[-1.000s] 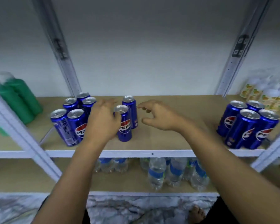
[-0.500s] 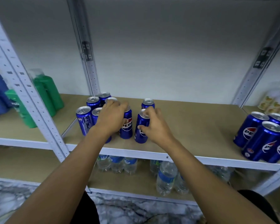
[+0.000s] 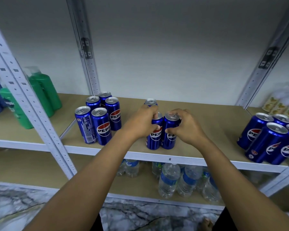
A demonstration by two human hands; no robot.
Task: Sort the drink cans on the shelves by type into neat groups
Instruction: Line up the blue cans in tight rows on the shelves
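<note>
On the middle shelf [image 3: 198, 124] two blue Pepsi cans stand side by side near the front edge. My left hand [image 3: 140, 124] grips the left can [image 3: 154, 139] around its top. My right hand [image 3: 185, 125] grips the right can [image 3: 169, 139] the same way. A third can [image 3: 150, 102] stands just behind them, mostly hidden by my left hand. Several Pepsi cans [image 3: 100, 120] form a tight cluster at the shelf's left end. Another cluster of Pepsi cans [image 3: 270, 139] stands at the right end.
Green bottles [image 3: 40, 97] and a blue one fill the bay to the left, beyond a white perforated upright [image 3: 32, 107]. Yellow-labelled packs [image 3: 280, 107] sit far right. Water bottles [image 3: 175, 179] stand on the shelf below. Marble floor lies underneath.
Both hands closed on a can each and moved them right, away from the left cluster, toward the shelf's middle front. The view shifted as my head moved.
</note>
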